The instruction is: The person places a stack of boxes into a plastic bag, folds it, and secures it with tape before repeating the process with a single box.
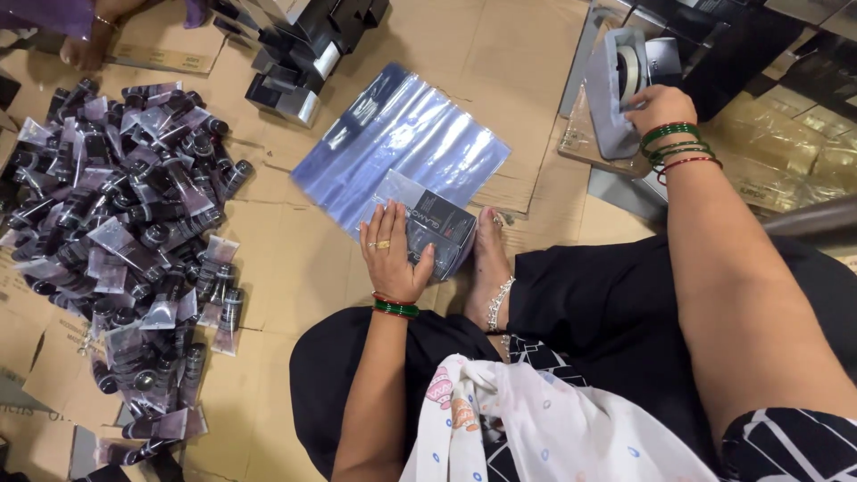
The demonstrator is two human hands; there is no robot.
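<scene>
My left hand (391,254) presses down on a dark box wrapped in a clear plastic bag (439,230), which lies on the cardboard-covered floor by my bare foot (490,259). The fingers are spread flat over the box's left side. My right hand (659,107) reaches far right to a grey tape dispenser (616,89) and touches its front by the tape roll; whether it grips tape is unclear. A stack of clear plastic bags (402,134) lies just beyond the box.
A large heap of small dark tubes in plastic sleeves (125,205) fills the left. Dark boxes (295,54) are piled at the top centre. Another person's hand (85,49) shows at the top left. Golden packages (786,152) lie at the right.
</scene>
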